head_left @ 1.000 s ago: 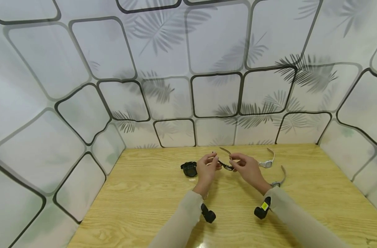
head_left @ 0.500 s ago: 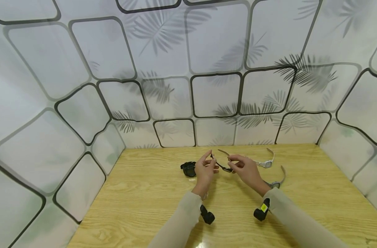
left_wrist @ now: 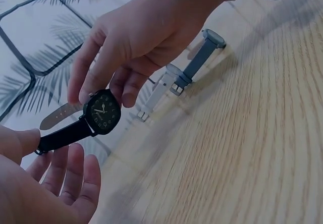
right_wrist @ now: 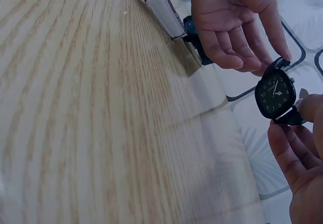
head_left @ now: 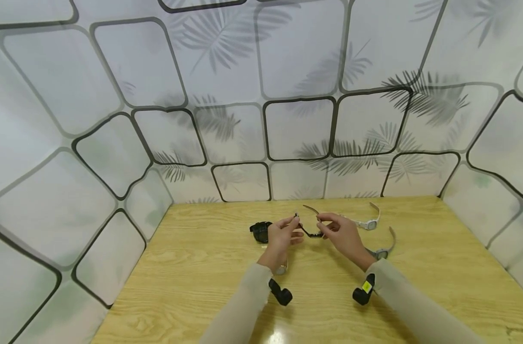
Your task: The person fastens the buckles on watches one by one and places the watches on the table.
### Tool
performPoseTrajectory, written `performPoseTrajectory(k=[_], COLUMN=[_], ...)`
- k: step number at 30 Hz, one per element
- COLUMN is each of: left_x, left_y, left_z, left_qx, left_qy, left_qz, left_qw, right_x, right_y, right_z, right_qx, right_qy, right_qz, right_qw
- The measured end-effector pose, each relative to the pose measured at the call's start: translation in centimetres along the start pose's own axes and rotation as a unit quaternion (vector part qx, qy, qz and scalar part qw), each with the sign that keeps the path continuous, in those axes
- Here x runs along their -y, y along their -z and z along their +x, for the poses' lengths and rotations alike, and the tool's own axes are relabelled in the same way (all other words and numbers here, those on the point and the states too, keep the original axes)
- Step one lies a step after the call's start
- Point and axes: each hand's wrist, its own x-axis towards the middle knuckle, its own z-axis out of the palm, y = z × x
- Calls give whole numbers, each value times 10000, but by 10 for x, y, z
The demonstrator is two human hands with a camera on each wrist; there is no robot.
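Over the pale wood-grain tabletop (head_left: 192, 286), near its far edge, the left hand (head_left: 283, 236) pinches the strap's buckle end of a black, rounded-square wristwatch (left_wrist: 102, 112); the right hand (head_left: 342, 235) grips it by the case. A bulky black watch (head_left: 259, 232) lies towards the far left corner, a white-strapped watch (head_left: 370, 224) towards the far right, a blue-grey watch (head_left: 382, 253) nearer the front edge.

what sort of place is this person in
Probably a staged tabletop recording booth, though I can't be sure: a leaf-print backdrop encloses the wood-grain table at the back, left and right, and a small black camera sits at each wrist.
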Motion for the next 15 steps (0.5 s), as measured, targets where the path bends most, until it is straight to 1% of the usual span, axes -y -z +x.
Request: performPoseTrajectory(k=[4,10,12,15], left_x=[-3,-3,-3,-3], left_y=[2,4,5,5], left_z=[-3,-4,-4,-4], left_qx=[91,150,154,188], left_qy=[30,-6,-16,-115], left_qz=[30,60,81,198], left_qw=[9999,9999,9998,9996], right_x=[-1,-2,-1,1], right_y=[0,-1,-1,0], right_z=[0,-1,0,2], right_qx=[-17,-10,5,58], right_qy=[86,186,190,124], right_qz=[27,45,84,147], right_qw=[10000,9998,9998,9998])
